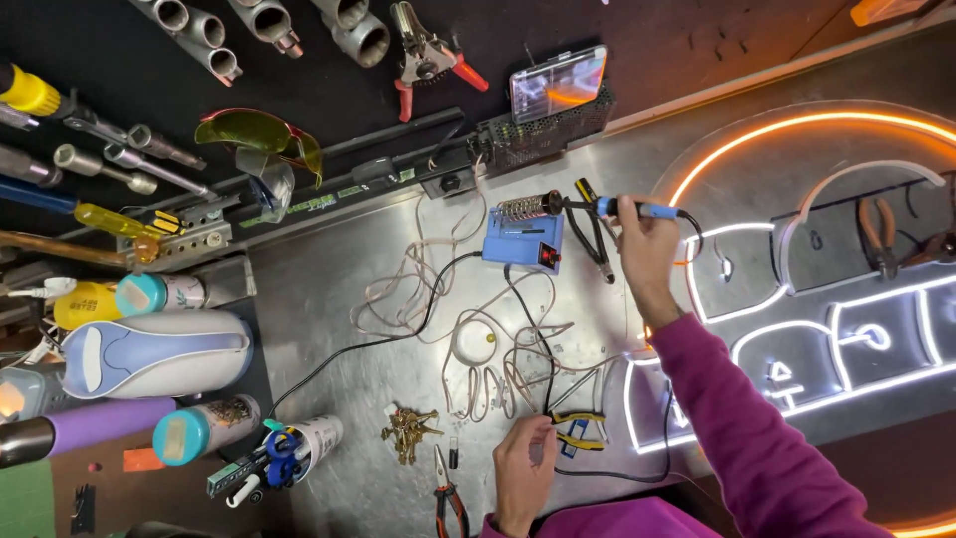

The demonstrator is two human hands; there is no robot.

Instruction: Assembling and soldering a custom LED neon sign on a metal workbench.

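right hand (645,247) is up over the metal counter (319,299), fingers clamped on the blue-handled soldering iron (622,208), its tip pointing at the coil holder on the blue soldering station (524,239). left hand (525,466) sits low near the counter's front edge, fingers pinched together on a thin wire from the pale tangle of wires (478,339) (hard to say which strand). just beside that hand lie yellow-handled pliers (580,426), and to its left a small pile of brass screws (408,430) and red-handled pliers (448,498). off to the right glows a neon sign (797,299), white and orange tubes lit. a black cable runs from the station across the counter toward a cup of pens (289,453).
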